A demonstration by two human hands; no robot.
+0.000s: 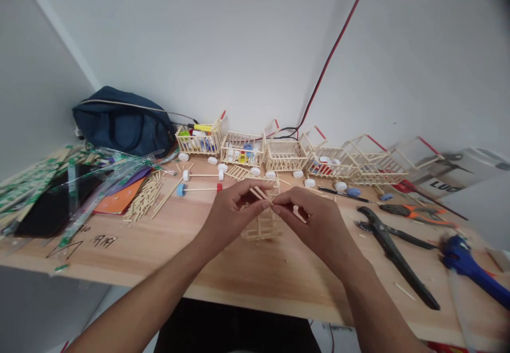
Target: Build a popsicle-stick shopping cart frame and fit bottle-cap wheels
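Between the fingers of my left hand point(235, 204) are thin wooden sticks point(258, 192), pointing up and to the left. My right hand point(314, 220) pinches at the near end of these sticks, its fingertips meeting those of the left; what exactly it grips is too small to make out. Behind and below both hands a small stick frame point(260, 230) stands on the wooden table point(223, 278), partly hidden by them. Two stick axles with bottle-cap wheels, one white-capped point(203, 175) and one blue-and-red-capped point(199, 188), lie to the left.
Several stick carts point(285, 153) line the wall. Leftward are a pile of cut sticks point(145, 199), coloured paper point(119, 196), a dark phone-like slab point(56, 204) and a blue bag point(123, 119). On the right lie black-handled cutters point(394, 252), orange pliers point(418, 213) and a blue glue gun point(470, 268).
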